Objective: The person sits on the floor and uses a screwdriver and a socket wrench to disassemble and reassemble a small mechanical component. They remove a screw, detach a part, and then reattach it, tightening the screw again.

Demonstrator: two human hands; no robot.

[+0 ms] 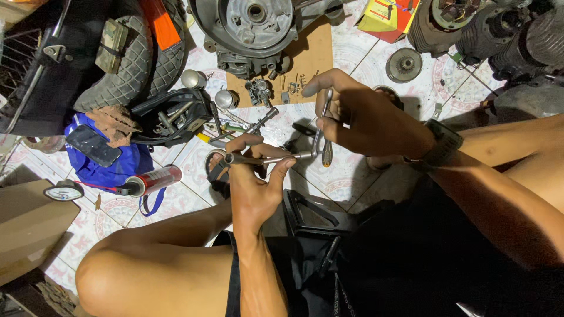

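Observation:
My left hand [254, 176] pinches one arm of a metal T-shaped socket wrench [276, 157] between thumb and fingers, near its dark socket end. My right hand [358, 117] grips the upright arm of the same wrench [322, 126], fingers curled around it, a dark watch on the wrist. Both hands hold the tool above a patterned tiled floor [346, 176], between my bent knees. Below the right hand an orange-tipped tool end shows.
An engine casing [252, 26] sits on cardboard at top centre with small sockets and bolts [261, 91] scattered by it. A tyre [132, 58], an open tool tray [173, 117], a spray can [154, 180], a blue bag [108, 164] and a cardboard box [26, 226] lie left. Engine cylinders [499, 29] stand top right.

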